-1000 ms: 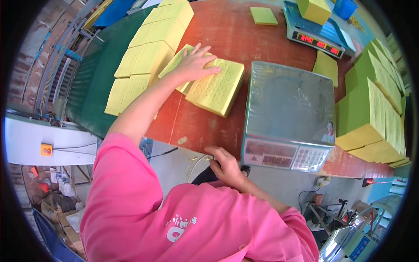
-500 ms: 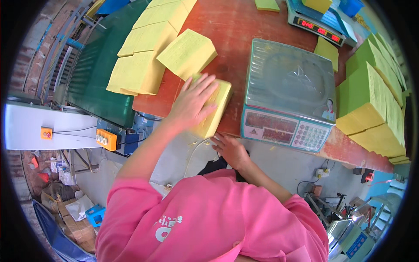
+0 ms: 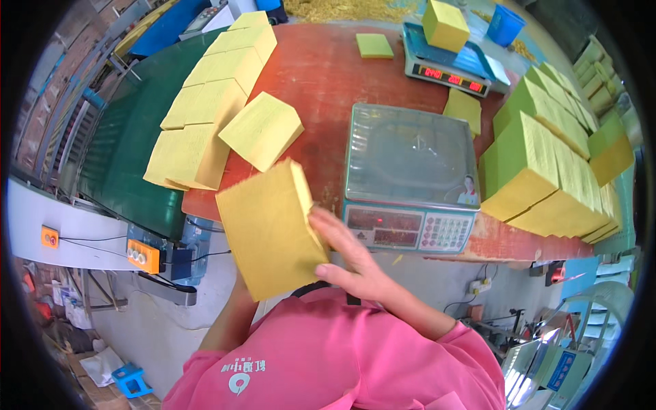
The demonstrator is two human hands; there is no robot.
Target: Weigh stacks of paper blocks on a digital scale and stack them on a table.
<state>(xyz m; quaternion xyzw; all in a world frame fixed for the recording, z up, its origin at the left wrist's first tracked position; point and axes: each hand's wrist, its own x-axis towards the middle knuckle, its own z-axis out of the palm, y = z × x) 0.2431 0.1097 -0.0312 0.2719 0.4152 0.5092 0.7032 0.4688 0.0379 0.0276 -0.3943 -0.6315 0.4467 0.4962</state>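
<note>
- Block (image 3: 270,236) now off table (image 3: 314,89), tilted up by near edge, so wt. prob. hand-borne.
- R hand (image 3: 355,263): fingers spread, touching block's R edge.
- L fingers hidden behind it, can't tell grip.

One held yellow block (image 3: 266,236); two scales (image 3: 410,157); two orange switch boxes (image 3: 143,255); one blue stool (image 3: 130,377).

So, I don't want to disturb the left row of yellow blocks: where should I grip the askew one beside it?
Probably by opposite side faces, coming from the right: the askew block is flat-sided, and its right side faces away from the left row, while its left corner sits close to it.
</note>
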